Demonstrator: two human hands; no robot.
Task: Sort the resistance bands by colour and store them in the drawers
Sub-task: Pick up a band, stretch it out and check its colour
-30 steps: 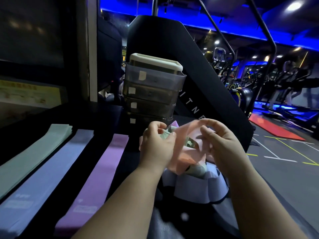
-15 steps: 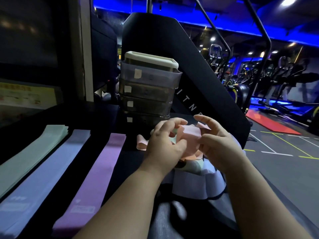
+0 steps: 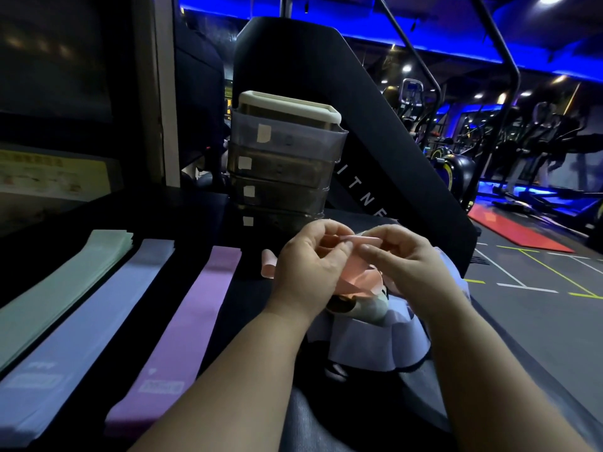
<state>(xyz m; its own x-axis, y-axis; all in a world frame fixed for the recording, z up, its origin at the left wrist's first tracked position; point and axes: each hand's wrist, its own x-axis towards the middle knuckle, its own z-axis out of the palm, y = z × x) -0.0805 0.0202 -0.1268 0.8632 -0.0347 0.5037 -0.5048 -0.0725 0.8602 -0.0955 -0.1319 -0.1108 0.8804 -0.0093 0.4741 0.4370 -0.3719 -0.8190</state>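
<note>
A pink resistance band (image 3: pixel 360 278) is pinched between my left hand (image 3: pixel 310 272) and my right hand (image 3: pixel 408 259), in front of the drawer unit (image 3: pixel 284 168). One loose end of it curls out to the left of my left hand. The unit is a smoky translucent stack of several shut drawers with white labels and a cream lid. Three bands lie flat in a row on the dark surface to the left: a green band (image 3: pixel 62 288), a pale blue band (image 3: pixel 88 327) and a purple band (image 3: pixel 186 324).
A white cloth pouch (image 3: pixel 368 350) holding more band material sits under my hands. A black slanted machine panel (image 3: pixel 375 158) rises behind the drawers. Gym floor with painted lines and exercise machines lies to the right.
Both hands have drawn closer and lowered slightly, folding the pink band into a smaller bundle. One second ago it was stretched open as a wide loop between them.
</note>
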